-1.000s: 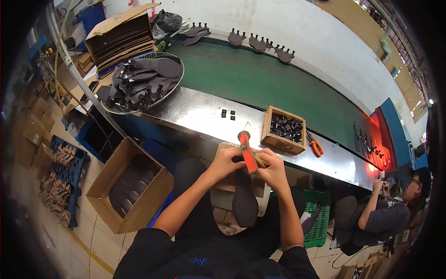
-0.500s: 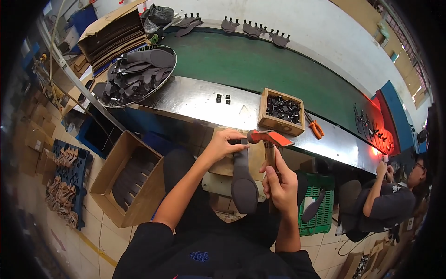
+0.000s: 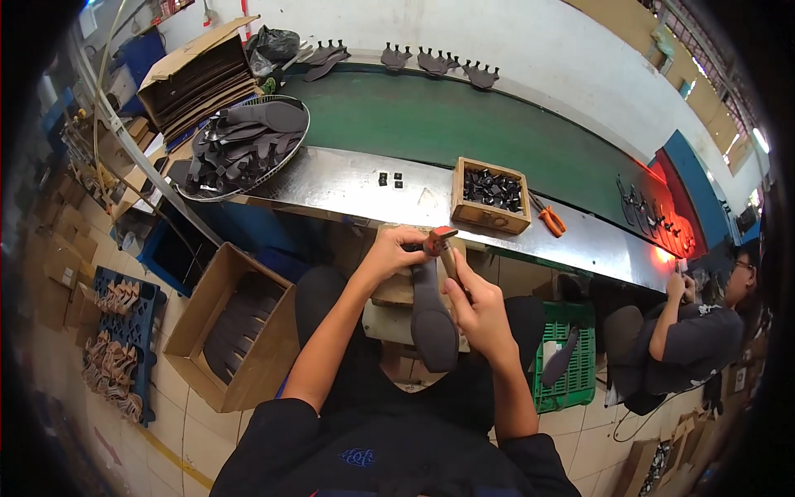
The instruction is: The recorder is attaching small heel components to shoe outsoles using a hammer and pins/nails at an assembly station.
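Note:
My left hand (image 3: 389, 255) pinches the far, narrow end of a dark grey shoe sole (image 3: 434, 335), whose wide end points toward me. The sole lies over a work stand (image 3: 393, 323) in front of my lap. In my closed right hand (image 3: 482, 315) is the wooden handle of a hammer (image 3: 439, 239). Its red head is down at the sole's narrow end, close beside my left fingertips. The hammer head hides what lies beneath it, so I cannot tell whether they touch. Three small black pieces (image 3: 398, 176) sit on the metal bench edge.
Beyond my hands stands a wooden box (image 3: 489, 219) of small black parts, with orange pliers (image 3: 551, 221) beside it. A wire basket (image 3: 308, 132) holds soles at the left. A cardboard box (image 3: 269, 377), a green crate (image 3: 580, 389) and a co-worker (image 3: 691, 340) flank me.
My right hand has brought the hammer down and to the left, onto or near the sole's narrow end. My left hand keeps its grip there. The whole view has shifted slightly.

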